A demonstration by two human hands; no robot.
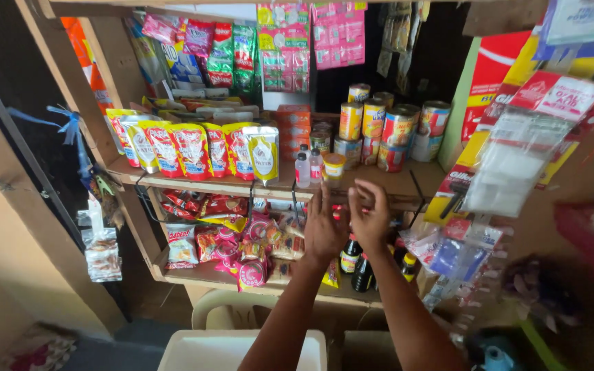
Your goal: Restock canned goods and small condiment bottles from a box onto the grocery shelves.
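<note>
Both my arms reach forward to the front edge of a wooden shelf (pixel 393 189). My left hand (pixel 324 227) is raised with its fingers spread, just under the shelf edge, below two small clear bottles (pixel 309 167) and a small yellow-lidded jar (pixel 334 167). My right hand (pixel 370 214) is beside it, fingers curled at the shelf edge; whether it grips anything is hidden. Dark sauce bottles (pixel 356 262) stand on the lower shelf behind my wrists.
Stacked tins (pixel 393 127) fill the upper shelf's right side; a row of red and yellow pouches (pixel 194 149) stands at its left. Snack packets (pixel 232 244) crowd the lower shelf. Hanging sachet strips (pixel 311 41) and plastic-bagged goods (pixel 517 161) frame the shelves. A white bin (pixel 242 350) sits below.
</note>
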